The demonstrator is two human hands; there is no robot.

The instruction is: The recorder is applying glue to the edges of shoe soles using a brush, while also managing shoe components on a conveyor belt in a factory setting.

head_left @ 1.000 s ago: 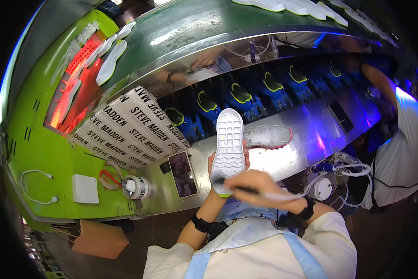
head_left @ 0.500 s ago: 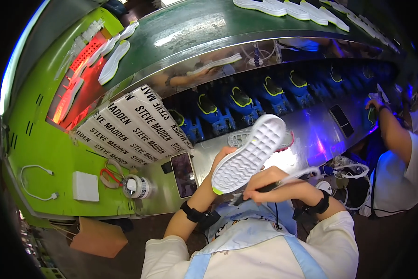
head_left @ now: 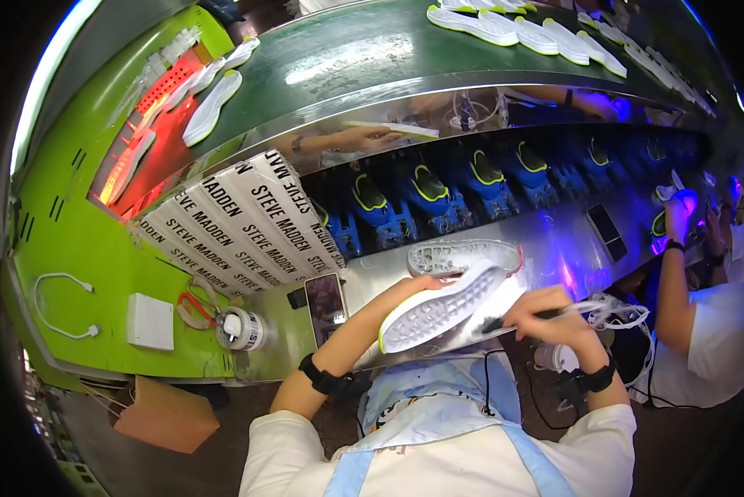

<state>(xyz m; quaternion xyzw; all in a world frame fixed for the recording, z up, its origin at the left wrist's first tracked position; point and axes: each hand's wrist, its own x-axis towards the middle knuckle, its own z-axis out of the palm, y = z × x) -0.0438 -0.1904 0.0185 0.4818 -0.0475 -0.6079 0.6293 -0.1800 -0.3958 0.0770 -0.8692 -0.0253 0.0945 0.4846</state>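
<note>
My left hand (head_left: 412,288) is closed on a white shoe sole (head_left: 434,316) with a yellow-green heel edge, tilted so its studded, wavy tread faces me. Most of those fingers are hidden behind the sole. In my right hand (head_left: 546,315) is a slim dark-handled brush (head_left: 493,325); its dark tip points left, just off the sole's right edge. Beyond the sole, a grey-and-clear sole-shaped piece (head_left: 465,257) with a red end lies on the metal worktop (head_left: 546,261).
Left stand a box wrapped in printed white paper (head_left: 243,224), a phone (head_left: 326,305) and a round white container (head_left: 241,330). Blue shoe holders (head_left: 430,195) line a trough behind. White soles (head_left: 480,26) rest on a green belt (head_left: 347,50). At right, a co-worker's arm (head_left: 677,282) reaches in.
The sole has moved lower and tilted flatter, uncovering the grey piece behind it. My right hand has drawn away to the right and slightly up with the brush.
</note>
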